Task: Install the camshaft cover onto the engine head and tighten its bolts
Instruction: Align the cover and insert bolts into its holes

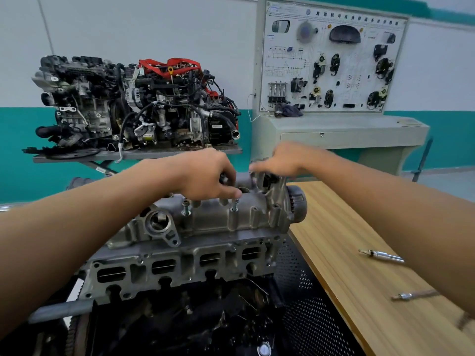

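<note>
Engine head point(180, 265) carries the camshaft cover point(210, 219), seated on top of it, beside the wooden table point(359, 227). Left hand point(203, 176) curls its fingers down onto the cover, tips at the right-hand bolt point(235, 205); whether it pinches that bolt cannot be told. Right hand point(285, 160), blurred, reaches flat-fingered over the far end, apparently empty. That bolt and the left bolt point(186, 208) stand proud. Recommendation: start every bolt by finger, square to its hole, before taking up the tools point(381, 256).

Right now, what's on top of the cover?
Two bolts stand along the near edge of the cover. The left hand and right hand reach over its top; anything beneath them is hidden.
</note>
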A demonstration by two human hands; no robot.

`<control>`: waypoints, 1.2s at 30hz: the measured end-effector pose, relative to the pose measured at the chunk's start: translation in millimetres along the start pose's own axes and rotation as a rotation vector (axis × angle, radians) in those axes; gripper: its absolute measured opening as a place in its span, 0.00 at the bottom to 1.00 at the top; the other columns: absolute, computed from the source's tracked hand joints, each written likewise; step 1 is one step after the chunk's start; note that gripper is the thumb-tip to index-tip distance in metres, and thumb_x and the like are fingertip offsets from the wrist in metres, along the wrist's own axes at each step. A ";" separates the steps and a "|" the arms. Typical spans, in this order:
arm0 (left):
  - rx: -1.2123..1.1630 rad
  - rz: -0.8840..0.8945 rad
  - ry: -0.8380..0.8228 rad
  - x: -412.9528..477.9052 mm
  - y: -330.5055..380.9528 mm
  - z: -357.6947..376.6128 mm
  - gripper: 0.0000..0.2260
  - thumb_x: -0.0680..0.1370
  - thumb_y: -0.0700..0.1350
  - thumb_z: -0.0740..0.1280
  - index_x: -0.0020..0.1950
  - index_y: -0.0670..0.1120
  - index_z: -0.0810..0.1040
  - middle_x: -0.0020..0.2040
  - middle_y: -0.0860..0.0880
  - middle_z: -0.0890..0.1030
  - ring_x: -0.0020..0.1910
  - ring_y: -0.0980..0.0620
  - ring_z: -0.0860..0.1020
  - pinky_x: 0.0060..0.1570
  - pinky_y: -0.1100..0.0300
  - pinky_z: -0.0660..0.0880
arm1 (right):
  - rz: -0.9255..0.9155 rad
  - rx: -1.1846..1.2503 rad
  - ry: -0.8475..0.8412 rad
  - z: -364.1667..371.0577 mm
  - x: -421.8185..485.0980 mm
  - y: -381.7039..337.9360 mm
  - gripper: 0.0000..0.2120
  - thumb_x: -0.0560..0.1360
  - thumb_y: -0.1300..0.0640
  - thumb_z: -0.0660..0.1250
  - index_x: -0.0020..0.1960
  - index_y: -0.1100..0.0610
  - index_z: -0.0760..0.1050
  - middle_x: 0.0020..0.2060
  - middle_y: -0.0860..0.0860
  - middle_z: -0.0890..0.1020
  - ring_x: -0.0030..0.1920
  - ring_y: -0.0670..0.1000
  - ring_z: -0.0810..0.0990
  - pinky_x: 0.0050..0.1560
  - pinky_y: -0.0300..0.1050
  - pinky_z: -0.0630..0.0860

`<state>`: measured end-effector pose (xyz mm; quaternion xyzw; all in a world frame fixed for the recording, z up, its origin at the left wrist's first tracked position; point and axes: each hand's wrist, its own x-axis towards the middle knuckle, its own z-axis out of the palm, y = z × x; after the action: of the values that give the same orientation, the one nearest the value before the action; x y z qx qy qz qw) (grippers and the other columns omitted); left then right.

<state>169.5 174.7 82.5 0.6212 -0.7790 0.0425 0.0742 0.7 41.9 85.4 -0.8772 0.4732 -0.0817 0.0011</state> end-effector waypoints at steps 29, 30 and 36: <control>-0.173 0.059 -0.012 9.0 -17.7 18.1 0.22 0.68 0.68 0.70 0.43 0.50 0.85 0.35 0.49 0.82 0.37 0.48 0.78 0.36 0.58 0.71 | 0.093 0.277 -0.260 -11.1 6.9 -14.3 0.12 0.73 0.51 0.72 0.36 0.57 0.75 0.22 0.49 0.73 0.22 0.47 0.64 0.24 0.37 0.59; -0.169 0.056 -0.016 9.0 -17.3 18.8 0.21 0.69 0.68 0.70 0.43 0.50 0.85 0.35 0.49 0.82 0.37 0.48 0.78 0.36 0.58 0.70 | 0.096 0.276 -0.268 -9.6 6.4 -14.5 0.12 0.73 0.51 0.72 0.37 0.57 0.75 0.23 0.49 0.73 0.22 0.47 0.64 0.24 0.37 0.59; -0.172 0.048 -0.011 9.7 -18.4 17.3 0.19 0.71 0.66 0.70 0.38 0.51 0.84 0.32 0.51 0.79 0.33 0.52 0.74 0.33 0.59 0.67 | 0.102 0.264 -0.265 -12.7 7.0 -15.9 0.13 0.74 0.51 0.72 0.36 0.57 0.75 0.18 0.47 0.72 0.20 0.46 0.64 0.22 0.36 0.59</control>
<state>184.2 158.5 66.7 0.5939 -0.7948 -0.0261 0.1218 15.9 45.8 100.2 -0.8474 0.4979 -0.0269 0.1825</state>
